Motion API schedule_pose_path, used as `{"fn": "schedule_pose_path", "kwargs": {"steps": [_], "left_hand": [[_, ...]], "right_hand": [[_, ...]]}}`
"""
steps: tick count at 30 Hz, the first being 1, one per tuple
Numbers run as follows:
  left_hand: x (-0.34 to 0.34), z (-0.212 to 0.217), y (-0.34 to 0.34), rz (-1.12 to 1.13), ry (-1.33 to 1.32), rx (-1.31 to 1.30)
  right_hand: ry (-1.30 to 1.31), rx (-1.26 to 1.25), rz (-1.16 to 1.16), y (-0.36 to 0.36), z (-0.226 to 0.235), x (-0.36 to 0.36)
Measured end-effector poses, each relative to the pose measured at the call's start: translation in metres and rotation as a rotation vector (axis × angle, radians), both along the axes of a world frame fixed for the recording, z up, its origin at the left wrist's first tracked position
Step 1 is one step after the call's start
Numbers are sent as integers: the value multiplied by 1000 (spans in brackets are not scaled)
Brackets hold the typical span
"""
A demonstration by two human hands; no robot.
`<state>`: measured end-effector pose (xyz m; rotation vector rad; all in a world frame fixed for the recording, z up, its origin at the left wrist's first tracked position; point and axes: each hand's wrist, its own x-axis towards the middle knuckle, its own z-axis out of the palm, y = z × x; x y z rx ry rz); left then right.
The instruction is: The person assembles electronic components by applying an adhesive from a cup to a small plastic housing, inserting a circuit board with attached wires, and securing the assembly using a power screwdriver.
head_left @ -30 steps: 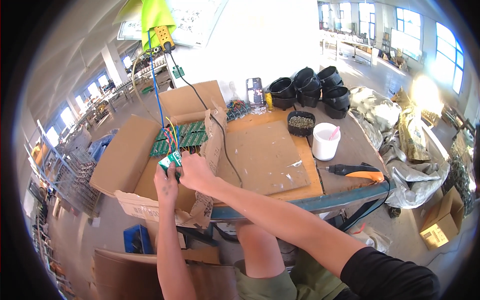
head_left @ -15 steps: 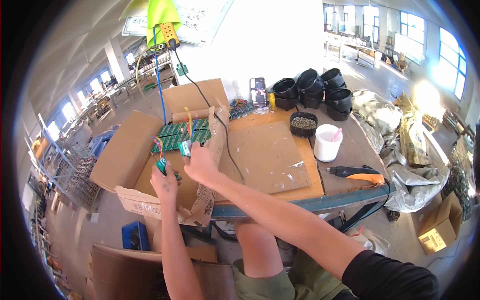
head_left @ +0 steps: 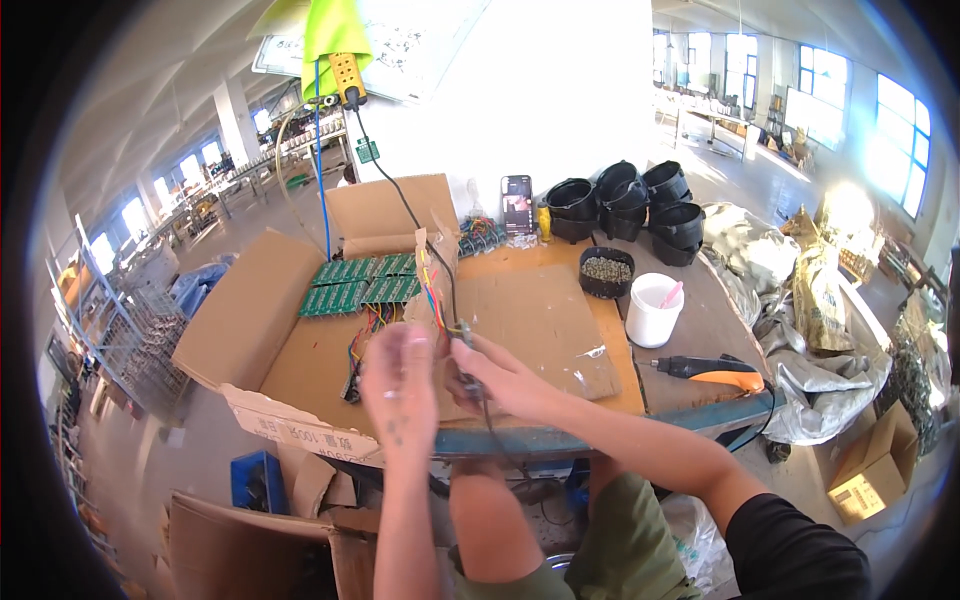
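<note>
Both forearms rise from the lower edge of the head view and meet near the centre. The left hand (head_left: 400,385) is raised with its back to the camera, fingers loosely curled and blurred, its bare forearm running straight down toward 6 o'clock. The right hand (head_left: 497,375), just beside it at 3 o'clock, is closed in a pinch with the thumb on top; its forearm stretches away toward 4 o'clock, ending in a black short sleeve (head_left: 800,550).
</note>
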<state>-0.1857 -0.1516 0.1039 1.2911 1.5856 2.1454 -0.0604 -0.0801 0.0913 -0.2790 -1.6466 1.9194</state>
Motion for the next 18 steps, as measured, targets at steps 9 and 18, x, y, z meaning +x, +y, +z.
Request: {"fn": "schedule_pose_path", "kwargs": {"steps": [9,18], "left_hand": [[54,-27,77,-495,-318,-233],[78,-47,96,-509,-236,-261]], "right_hand": [[-162,210,-135,61,-30,78],[-89,242,-215,88,-61,110]]}}
